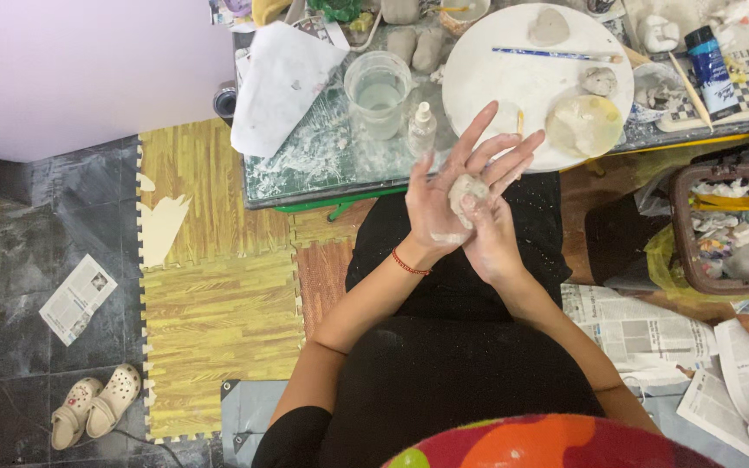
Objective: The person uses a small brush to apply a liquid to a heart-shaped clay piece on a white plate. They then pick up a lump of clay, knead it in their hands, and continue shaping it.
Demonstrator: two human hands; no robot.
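Note:
A small lump of grey clay [465,192] is pressed between my two palms, just in front of the table edge and above my lap. My left hand [444,186] lies flat against the lump with fingers stretched out and a red thread bracelet at its wrist. Beneath it, my right hand [489,232] cups the clay, partly hidden by the left. Both hands are smeared with pale clay. Just beyond the fingertips sits a round white board [513,82] carrying clay pieces, a yellowish sponge [584,124] and a blue-handled tool [548,55].
A low glass-topped table [305,165] holds a plastic cup of water [378,91], a small spray bottle [421,128], paper sheets and a blue paint bottle [708,59]. A brown waste basket [726,230] stands at right. Newspapers, foam floor mats and white clogs [95,406] lie about.

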